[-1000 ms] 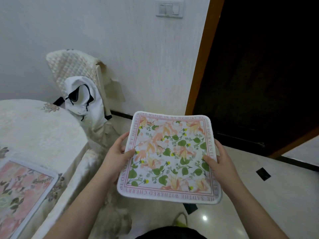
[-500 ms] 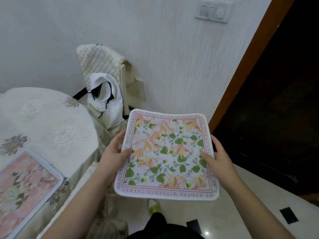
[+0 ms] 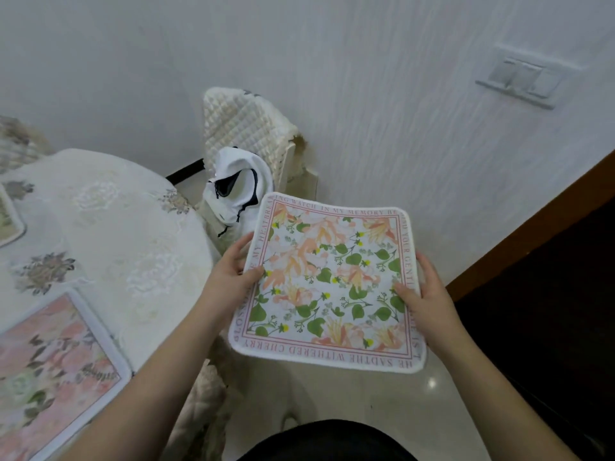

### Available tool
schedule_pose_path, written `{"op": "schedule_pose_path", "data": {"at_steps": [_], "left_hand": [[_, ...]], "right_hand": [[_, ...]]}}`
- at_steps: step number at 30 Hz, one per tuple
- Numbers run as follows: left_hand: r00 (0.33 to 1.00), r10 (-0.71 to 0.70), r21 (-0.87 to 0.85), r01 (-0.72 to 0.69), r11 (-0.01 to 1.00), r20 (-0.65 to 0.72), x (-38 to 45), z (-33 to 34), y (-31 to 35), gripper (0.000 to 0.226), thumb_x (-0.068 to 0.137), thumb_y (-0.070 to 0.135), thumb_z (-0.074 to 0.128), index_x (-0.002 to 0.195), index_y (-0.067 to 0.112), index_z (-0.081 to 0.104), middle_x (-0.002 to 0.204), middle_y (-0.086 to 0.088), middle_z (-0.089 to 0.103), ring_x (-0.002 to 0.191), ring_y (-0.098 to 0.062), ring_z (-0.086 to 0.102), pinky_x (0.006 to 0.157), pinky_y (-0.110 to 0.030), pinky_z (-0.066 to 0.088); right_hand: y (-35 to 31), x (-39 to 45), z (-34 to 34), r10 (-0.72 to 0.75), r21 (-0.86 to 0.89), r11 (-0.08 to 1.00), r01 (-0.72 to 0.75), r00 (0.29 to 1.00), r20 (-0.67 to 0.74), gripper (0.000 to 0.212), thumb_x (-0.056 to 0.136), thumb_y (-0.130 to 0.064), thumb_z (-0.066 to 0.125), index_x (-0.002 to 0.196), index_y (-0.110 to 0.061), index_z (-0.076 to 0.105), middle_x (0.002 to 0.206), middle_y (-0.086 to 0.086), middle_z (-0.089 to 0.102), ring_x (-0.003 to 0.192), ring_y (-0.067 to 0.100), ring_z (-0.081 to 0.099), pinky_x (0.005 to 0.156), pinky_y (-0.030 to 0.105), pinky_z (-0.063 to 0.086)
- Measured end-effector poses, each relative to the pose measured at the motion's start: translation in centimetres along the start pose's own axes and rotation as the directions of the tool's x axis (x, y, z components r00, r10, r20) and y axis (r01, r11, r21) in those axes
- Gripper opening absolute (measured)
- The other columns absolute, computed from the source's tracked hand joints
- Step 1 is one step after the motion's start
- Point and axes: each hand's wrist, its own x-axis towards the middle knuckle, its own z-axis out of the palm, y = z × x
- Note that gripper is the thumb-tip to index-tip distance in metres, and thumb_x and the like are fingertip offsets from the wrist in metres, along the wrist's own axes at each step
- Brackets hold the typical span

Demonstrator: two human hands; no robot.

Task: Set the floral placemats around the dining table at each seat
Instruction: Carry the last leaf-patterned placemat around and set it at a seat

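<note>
Right of the surface (image 3: 100, 227), above the floor, you are holding a placemat (image 3: 332, 281) level: your left hand (image 3: 229, 277) and right hand (image 3: 429, 297) are pinching its side edges.

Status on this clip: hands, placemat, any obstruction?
Left hand and right hand grip the floral placemat by its side edges. Held off the table, beside it. White bag on the chair ahead.
</note>
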Motion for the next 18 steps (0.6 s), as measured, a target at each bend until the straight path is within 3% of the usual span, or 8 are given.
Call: {"op": "schedule_pose_path", "data": {"at_steps": [6, 13, 18], "left_hand": [[0.998, -0.012, -0.007, 0.012, 1.000, -0.060, 2.6, -1.0, 0.5, 0.065, 0.095, 0.008, 0.060, 0.143, 0.046, 0.038, 0.103, -0.003, 0.076, 0.079, -0.030, 0.076, 0.064, -0.046, 0.062], [0.982, -0.044, -0.078, 0.030, 0.997, -0.184, 7.6, -1.2, 1.2, 0.064, 0.094, 0.004, 0.060, 0.138, 0.047, 0.043, 0.108, -0.009, 0.073, 0.081, -0.035, 0.075, 0.070, -0.052, 0.061], [0.945, -0.107, -0.146, 0.064, 0.987, -0.308, 11.5, -0.4, 2.9, 0.069, 0.093, 0.004, 0.060, 0.144, 0.045, 0.036, 0.105, -0.010, 0.074, 0.081, -0.036, 0.075, 0.069, -0.052, 0.061]], "right_hand": [[0.1, 5.2, 1.2, 0.027, -0.048, 0.999, -0.024, 0.997, 0.070, 0.059, 0.094, -0.015, 0.062, 0.136, -0.048, 0.038, 0.115, 0.000, 0.070, 0.091, 0.024, 0.073, 0.075, 0.053, 0.059], [-0.7, 13.6, 2.8, 0.043, -0.025, 0.999, -0.039, 0.980, 0.196, 0.056, 0.094, -0.015, 0.061, 0.132, -0.051, 0.040, 0.114, -0.002, 0.070, 0.091, 0.023, 0.073, 0.074, 0.052, 0.059], [-2.9, 20.7, 3.6, 0.021, -0.013, 1.000, -0.019, 0.958, 0.286, 0.058, 0.094, -0.014, 0.060, 0.129, -0.055, 0.040, 0.114, 0.000, 0.070, 0.088, 0.024, 0.074, 0.071, 0.051, 0.060]]}}
